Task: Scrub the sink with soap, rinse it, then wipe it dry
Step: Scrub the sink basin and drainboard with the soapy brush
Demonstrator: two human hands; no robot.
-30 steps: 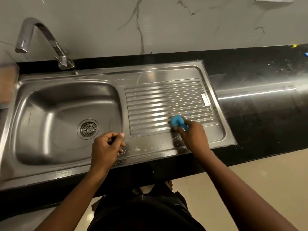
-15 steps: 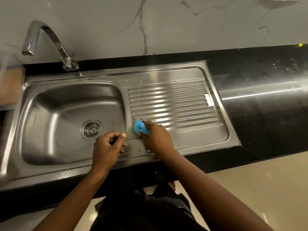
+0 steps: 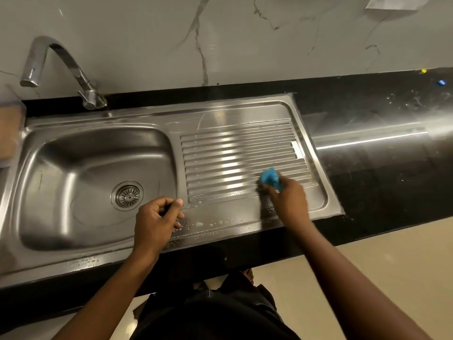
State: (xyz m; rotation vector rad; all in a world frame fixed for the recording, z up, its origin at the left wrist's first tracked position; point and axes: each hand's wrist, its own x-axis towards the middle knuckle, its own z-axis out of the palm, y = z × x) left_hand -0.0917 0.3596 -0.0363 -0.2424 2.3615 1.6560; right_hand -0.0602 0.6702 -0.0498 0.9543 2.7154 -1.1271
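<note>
From the head view, the person is standing in front of a steel sink (image 3: 73, 180) that is sitting in a black countertop (image 3: 382, 173). The right hand (image 3: 290, 204) is gripping a blue sponge (image 3: 269, 179) with curled fingers and is pressing it on the near right part of the ribbed drainboard (image 3: 232, 148), at the last ridges. The left hand (image 3: 154, 222) is resting on the front rim of the sink, between the basin and the drainboard. Its fingers are curling into a loose fist, with the thumb touching the index finger, and nothing is showing inside it. Water drops (image 3: 208, 223) are lying on the flat strip between the two hands. The drain (image 3: 127, 195) is sitting in the basin floor, and the faucet (image 3: 61, 60) is arching over the far left corner.
</note>
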